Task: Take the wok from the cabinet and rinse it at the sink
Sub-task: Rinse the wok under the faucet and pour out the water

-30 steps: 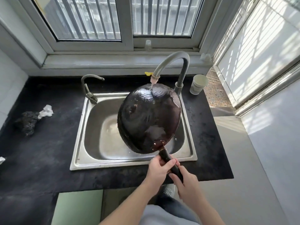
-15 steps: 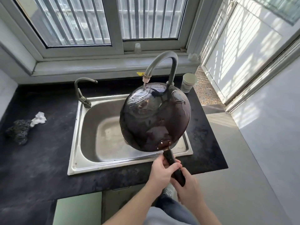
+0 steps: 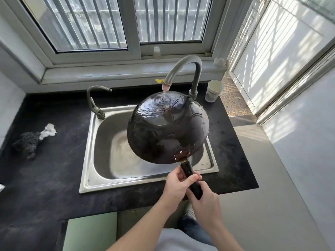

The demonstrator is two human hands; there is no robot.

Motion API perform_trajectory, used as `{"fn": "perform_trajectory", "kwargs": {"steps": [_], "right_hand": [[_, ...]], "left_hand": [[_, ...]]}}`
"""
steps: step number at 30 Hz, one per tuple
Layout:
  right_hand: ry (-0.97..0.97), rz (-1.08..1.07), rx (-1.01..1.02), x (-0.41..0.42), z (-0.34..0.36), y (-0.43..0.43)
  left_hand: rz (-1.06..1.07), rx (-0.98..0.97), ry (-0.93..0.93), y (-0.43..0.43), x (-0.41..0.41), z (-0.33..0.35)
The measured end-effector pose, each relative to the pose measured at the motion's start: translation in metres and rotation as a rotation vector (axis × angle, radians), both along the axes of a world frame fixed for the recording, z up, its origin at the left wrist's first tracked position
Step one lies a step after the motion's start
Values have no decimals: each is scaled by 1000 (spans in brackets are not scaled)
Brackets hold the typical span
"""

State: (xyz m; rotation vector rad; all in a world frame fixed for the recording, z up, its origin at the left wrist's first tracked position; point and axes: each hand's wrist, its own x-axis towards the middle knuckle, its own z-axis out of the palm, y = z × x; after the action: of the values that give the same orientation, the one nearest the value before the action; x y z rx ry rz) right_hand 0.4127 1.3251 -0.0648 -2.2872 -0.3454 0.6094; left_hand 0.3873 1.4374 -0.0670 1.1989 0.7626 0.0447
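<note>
While a dark scrubber (image 3: 27, 142) and a crumpled white tissue (image 3: 48, 130) lie at the left of your black speckled counter (image 3: 45, 178), the steel sink (image 3: 101, 145) holds only a wet film. Your round, dark wok (image 3: 167, 127) hangs upturned over it, its glossy underside under the tap's (image 3: 183, 69) thin stream. Your left hand (image 3: 178, 185) and right hand (image 3: 204, 205) each keep a closed grip on its black handle (image 3: 190, 175). A paper cup (image 3: 213, 90) stands right.
</note>
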Motion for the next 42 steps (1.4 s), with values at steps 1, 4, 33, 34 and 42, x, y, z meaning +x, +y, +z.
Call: {"fn": "perform_trajectory", "kwargs": {"steps": [1, 4, 33, 34, 42], "right_hand": [[-4, 4, 12, 1, 0, 0], [-3, 20, 20, 4, -2, -2], [56, 57, 153, 0, 0, 2], [52, 64, 158, -1, 1, 4], [59, 103, 210, -6, 6, 13]], "left_hand": [[10, -90, -44, 2, 0, 1], [38, -366, -132, 9, 2, 3], [16, -38, -96, 11, -3, 18], [29, -39, -95, 12, -5, 18], [98, -59, -139, 21, -17, 18]]}}
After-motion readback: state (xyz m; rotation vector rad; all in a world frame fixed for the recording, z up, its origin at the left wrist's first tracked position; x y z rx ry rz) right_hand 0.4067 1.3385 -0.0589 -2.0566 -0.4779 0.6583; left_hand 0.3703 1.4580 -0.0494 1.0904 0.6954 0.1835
